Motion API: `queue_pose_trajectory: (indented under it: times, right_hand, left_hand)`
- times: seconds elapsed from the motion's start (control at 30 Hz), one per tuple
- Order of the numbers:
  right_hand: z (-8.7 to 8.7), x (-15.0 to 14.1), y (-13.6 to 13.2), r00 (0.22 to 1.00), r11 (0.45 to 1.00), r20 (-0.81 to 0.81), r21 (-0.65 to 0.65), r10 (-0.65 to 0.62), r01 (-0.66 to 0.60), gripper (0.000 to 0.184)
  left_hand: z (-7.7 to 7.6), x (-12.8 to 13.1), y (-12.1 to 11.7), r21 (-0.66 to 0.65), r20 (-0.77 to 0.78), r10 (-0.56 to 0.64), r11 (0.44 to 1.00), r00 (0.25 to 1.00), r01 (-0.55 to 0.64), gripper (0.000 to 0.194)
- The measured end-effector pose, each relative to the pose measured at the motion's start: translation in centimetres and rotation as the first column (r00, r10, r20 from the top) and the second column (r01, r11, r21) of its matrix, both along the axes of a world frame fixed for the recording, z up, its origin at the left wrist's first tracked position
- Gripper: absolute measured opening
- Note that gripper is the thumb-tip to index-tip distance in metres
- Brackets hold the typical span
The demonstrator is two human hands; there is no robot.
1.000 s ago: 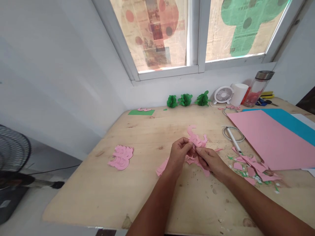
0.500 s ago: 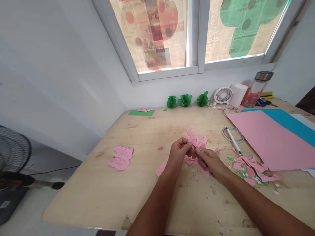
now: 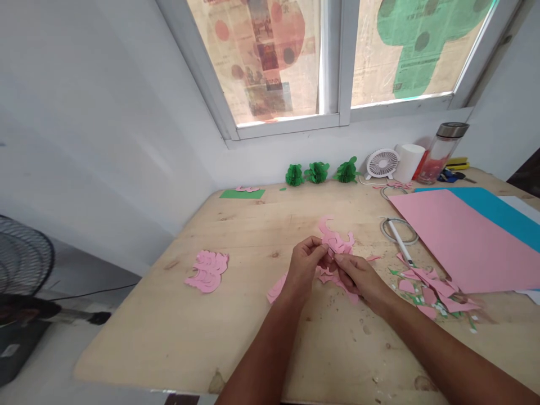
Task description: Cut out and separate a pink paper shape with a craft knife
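Note:
Over the middle of the wooden table, both hands pinch a small stack of pink paper cut-outs. My left hand grips the stack from the left with thumb and fingers closed. My right hand pinches it from the right. More pink cut-out pieces lie flat under and beside the hands. A separate pile of pink cut-outs rests to the left.
Pink sheet over blue sheet at right, with pink and green scraps near them. A white pen, three green paper balls, small white fan, white cup, bottle and green sheet lie along the back. A floor fan stands left.
Almost nothing has moved. Both hands keep their pinch on the pink stack in the same spot, with only a slight shift of the fingers.

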State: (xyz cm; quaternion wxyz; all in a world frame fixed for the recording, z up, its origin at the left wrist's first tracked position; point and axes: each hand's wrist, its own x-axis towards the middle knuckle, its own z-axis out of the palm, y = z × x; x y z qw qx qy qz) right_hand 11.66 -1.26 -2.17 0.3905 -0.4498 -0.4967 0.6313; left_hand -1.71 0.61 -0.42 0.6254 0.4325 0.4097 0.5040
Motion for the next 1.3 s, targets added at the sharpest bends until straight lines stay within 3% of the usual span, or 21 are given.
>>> queue_pose_trajectory:
  times: [0.47,1.3]
  right_hand:
    - [-0.14,0.26,-0.04,0.986,0.995,-0.158,-0.093,-0.050,0.036,0.039]
    - [-0.21,0.19,-0.11,0.993,0.997,-0.118,-0.073,-0.023,0.014,0.041]
  left_hand:
    - [-0.11,-0.12,0.06,-0.012,-0.004,0.027,1.000,1.000,-0.027,0.020]
    - [-0.03,0.02,-0.02,-0.004,0.002,-0.008,1.000,1.000,0.008,0.020]
